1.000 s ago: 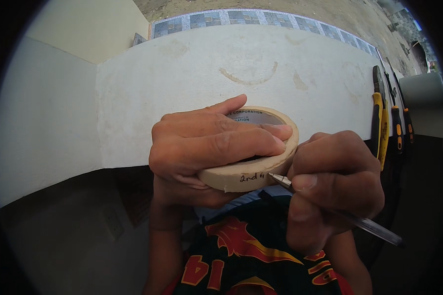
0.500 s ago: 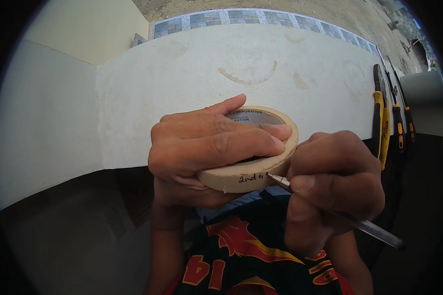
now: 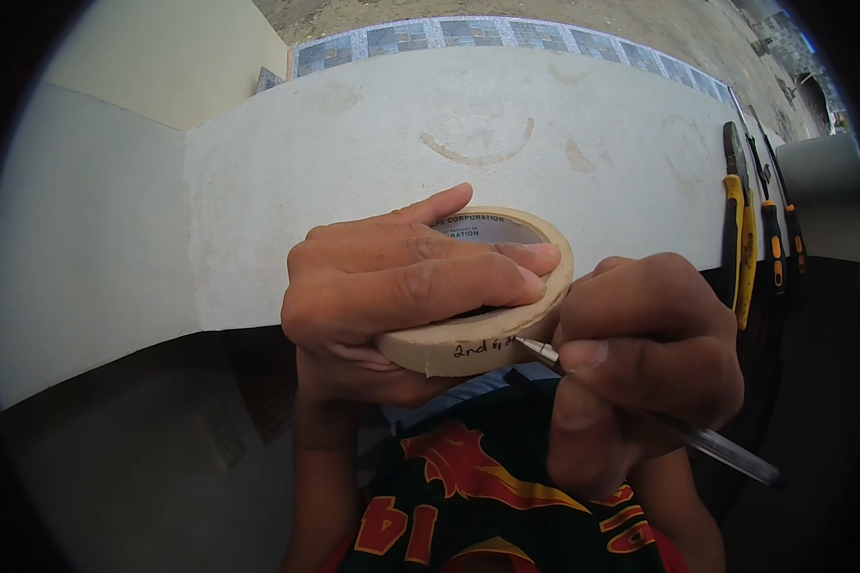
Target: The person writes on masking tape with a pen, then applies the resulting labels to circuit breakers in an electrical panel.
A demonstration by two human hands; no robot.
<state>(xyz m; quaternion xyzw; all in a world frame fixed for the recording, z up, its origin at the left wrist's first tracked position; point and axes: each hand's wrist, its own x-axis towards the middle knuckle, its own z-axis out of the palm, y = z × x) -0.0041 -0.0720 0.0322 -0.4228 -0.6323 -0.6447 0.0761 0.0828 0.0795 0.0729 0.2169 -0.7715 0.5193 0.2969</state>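
Observation:
My left hand (image 3: pixel 392 286) grips a roll of masking tape (image 3: pixel 430 355), with fingers laid across its top and into the core, thumb side underneath. Printed lettering shows inside the core. Dark handwriting reading "2nd &" and a further mark runs along the tape's outer side. Pinched in my right hand (image 3: pixel 650 353) is a ballpoint pen (image 3: pixel 736 456) with a metal tip and clear barrel. Its point touches the tape's side, or nearly so, at the right end of the writing. My right fingers are curled beside the roll.
A pale ledge (image 3: pixel 354 143) with brownish stains lies beyond my hands. At its right are pliers (image 3: pixel 736 229) with yellow handles and two screwdrivers (image 3: pixel 772 244) with black and orange handles. A wall (image 3: pixel 105 210) rises on the left; a grey cylinder (image 3: pixel 822 172) stands far right.
The last mark beside the writing has grown slightly at the pen tip. Both hands, with the tape and the pen, have shifted a little to the left.

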